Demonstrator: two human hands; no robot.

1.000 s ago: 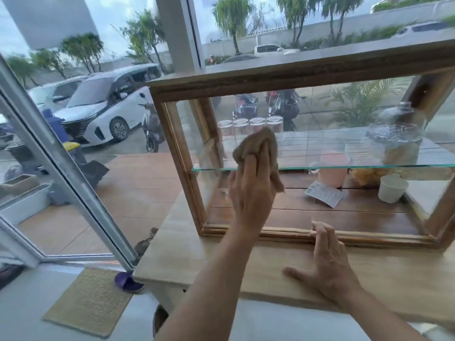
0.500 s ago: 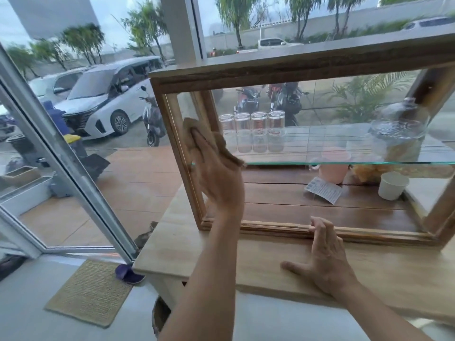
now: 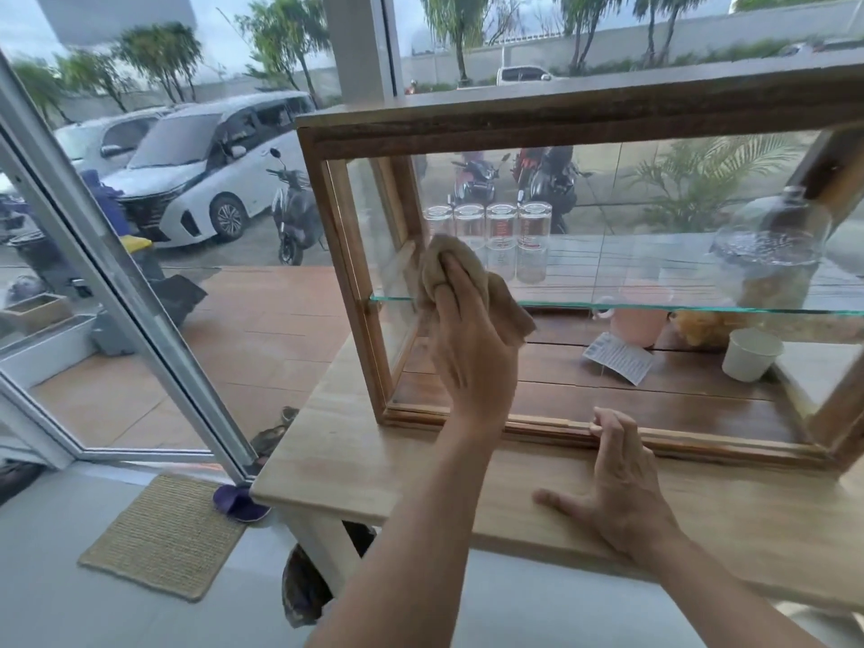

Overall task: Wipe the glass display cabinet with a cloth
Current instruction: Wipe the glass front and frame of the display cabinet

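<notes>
The wooden-framed glass display cabinet stands on a light wooden table. My left hand presses a crumpled beige cloth flat against the front glass near the cabinet's left post, level with the glass shelf. My right hand lies palm down on the table with fingers spread. Its fingertips touch the cabinet's bottom rail, and it holds nothing.
Inside the cabinet are several upturned drinking glasses, a lidded glass jar, a pink cup, a white cup and a paper card. An angled window frame rises at the left. A woven mat lies on the floor.
My left hand swept the cloth left to the cabinet's post, then came back right and slightly lower on the glass. The right hand has stayed on the table.
</notes>
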